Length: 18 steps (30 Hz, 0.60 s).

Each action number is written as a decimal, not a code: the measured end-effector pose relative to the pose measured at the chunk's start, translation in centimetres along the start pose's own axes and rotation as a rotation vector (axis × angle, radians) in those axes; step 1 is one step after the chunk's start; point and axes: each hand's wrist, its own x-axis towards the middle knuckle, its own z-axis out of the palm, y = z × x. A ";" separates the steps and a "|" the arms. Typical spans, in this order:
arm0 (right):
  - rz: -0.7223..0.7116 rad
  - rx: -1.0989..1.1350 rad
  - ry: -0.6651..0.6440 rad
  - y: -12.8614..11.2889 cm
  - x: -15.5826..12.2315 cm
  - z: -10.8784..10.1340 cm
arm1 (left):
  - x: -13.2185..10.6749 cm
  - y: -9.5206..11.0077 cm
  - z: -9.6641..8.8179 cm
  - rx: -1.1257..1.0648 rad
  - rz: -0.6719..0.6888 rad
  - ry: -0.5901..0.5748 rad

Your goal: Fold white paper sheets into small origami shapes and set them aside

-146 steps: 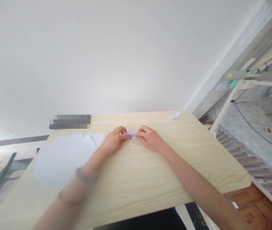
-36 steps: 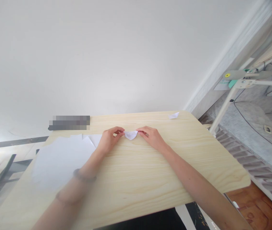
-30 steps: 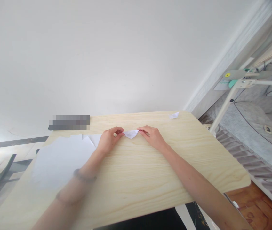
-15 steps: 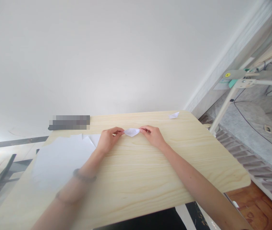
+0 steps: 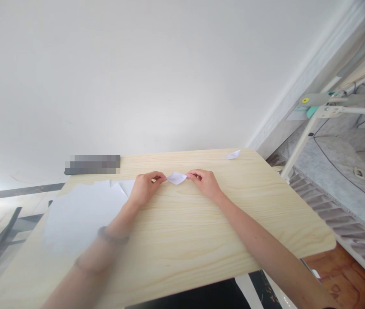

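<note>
A small folded white paper piece [image 5: 176, 177] is stretched between my two hands just above the light wooden table [image 5: 185, 240]. My left hand [image 5: 145, 187] pinches its left tip with thumb and forefinger. My right hand [image 5: 203, 183] pinches its right tip the same way. Both hands sit near the middle of the table's far half, and the paper forms a flat pointed shape between them. A dark bead bracelet is on my left wrist.
Several loose white paper sheets [image 5: 82, 210] lie on the table's left side. Another small folded paper piece [image 5: 233, 155] rests at the far right corner. A white wall stands behind the table. A white stand [image 5: 301, 143] and grey mat are to the right.
My hands have drawn slightly apart, pulling the folded paper from a bunched, sagging shape into a flatter, wider one. The paper rose a little off the table.
</note>
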 end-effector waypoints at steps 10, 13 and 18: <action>0.081 0.036 0.088 1.0 0.5 -0.8 | 0.0 -0.5 0.4 0.006 -0.008 -0.032; 0.129 0.023 0.119 2.5 1.1 -2.7 | -0.1 -0.2 0.4 0.106 0.055 -0.073; 0.257 -0.046 0.143 4.8 1.2 -7.8 | -0.2 -0.1 0.6 0.205 0.230 -0.104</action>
